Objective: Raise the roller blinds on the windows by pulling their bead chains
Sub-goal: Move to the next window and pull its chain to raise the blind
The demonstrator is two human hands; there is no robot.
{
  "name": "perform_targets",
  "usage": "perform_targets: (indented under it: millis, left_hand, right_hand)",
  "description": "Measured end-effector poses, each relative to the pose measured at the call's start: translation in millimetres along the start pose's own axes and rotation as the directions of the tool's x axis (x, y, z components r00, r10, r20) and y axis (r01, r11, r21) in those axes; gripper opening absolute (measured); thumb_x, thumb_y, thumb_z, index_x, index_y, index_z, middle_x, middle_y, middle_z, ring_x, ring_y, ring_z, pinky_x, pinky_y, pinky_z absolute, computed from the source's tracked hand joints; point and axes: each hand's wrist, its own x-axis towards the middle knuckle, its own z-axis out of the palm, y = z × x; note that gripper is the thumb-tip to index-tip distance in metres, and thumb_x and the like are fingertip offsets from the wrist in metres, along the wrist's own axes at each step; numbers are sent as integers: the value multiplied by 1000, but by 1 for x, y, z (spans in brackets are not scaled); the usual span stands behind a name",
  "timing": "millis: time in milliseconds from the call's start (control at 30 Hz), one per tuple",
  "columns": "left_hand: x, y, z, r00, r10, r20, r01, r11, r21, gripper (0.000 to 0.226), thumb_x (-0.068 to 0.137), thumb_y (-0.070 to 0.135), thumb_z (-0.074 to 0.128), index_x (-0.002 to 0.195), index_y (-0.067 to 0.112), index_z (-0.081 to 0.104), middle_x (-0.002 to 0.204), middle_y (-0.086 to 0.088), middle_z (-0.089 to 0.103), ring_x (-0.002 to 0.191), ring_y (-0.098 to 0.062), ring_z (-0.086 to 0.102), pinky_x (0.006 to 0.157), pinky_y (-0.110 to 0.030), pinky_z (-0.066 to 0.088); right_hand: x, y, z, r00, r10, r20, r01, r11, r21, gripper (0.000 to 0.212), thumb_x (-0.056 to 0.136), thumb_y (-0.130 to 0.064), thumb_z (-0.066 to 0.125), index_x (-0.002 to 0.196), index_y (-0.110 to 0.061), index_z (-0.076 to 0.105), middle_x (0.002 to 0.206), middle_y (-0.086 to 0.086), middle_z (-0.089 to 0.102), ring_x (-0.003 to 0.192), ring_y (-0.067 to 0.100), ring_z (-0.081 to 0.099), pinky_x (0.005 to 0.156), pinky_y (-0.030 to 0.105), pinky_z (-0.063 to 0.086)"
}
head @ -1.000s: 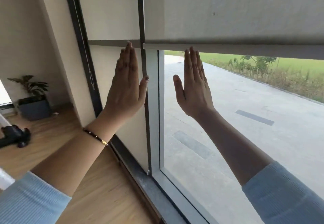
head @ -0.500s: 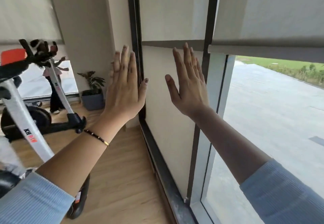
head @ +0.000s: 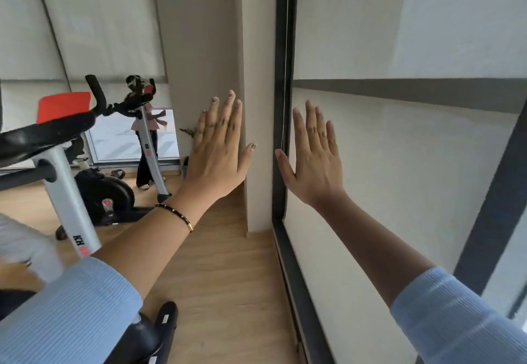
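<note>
Pale roller blind is hanging lowered over the window on the right, its thin bead chain running down the dark frame. Left hand and right hand are hovering spread flat, empty, flanking the chain.

bike: grey frame, black flywheel, black handlebars, left | pad: red, on handlebars | floor: light wood | plant: by corner, mostly hidden | person: far, standing, pink top
</note>
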Motion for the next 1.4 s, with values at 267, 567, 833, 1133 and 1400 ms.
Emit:
perform_targets:
  millis: [267, 567, 833, 1133, 1400]
  left_hand:
    - [74, -86, 146, 999, 15, 50, -14, 1000, -4, 76, 104, 48, 29, 159, 7, -4, 169, -11, -6, 156, -30, -6, 127, -47, 5]
    - [163, -152, 341, 998, -16, 61, 17, 1000, -18, 76, 105, 50, 25, 158, 7, -8, 168, -13, -10, 156, -28, -9, 127, -42, 0]
    - [270, -217, 507, 998, -38, 46, 40, 998, -53, 76, 105, 50, 26, 158, 7, -7, 169, -12, -9, 156, -27, -9, 125, -37, -6]
    - [380, -307, 715, 1000, 0, 20, 3, 993, -117, 76, 105, 49, 27, 158, 6, -4, 169, -13, -7, 156, -27, -8, 127, -40, -1]
    - [495, -354, 884, 996, 89, -21, -91, 962, -258, 75, 105, 46, 28, 158, 6, -5, 169, -13, -7, 156, -28, -7, 127, -43, 3]
  right_hand:
    - [99, 14, 159, 999, 54, 7, -54, 998, -14, 74, 102, -53, 29, 159, -14, 2, 169, 9, -2, 155, 23, -8, 128, 43, 0]
    - [209, 72, 345, 998, 59, -2, -59, 998, -10, 70, 103, -50, 26, 159, -13, 5, 169, 10, 0, 156, 26, -4, 128, 44, 4]
    - [331, 119, 511, 998, 70, 4, -70, 997, 18, 68, 104, -50, 23, 159, -14, 4, 169, 9, 0, 156, 26, -3, 128, 45, 7]
    - [452, 172, 711, 992, 126, 11, -126, 992, -33, 69, 103, -52, 20, 158, -14, 4, 169, 9, 2, 156, 26, -1, 127, 49, 13]
    - [550, 245, 848, 978, 210, -13, -211, 976, -56, 65, 104, -46, 19, 159, -12, 6, 169, 9, 2, 156, 25, -2, 127, 47, 10]
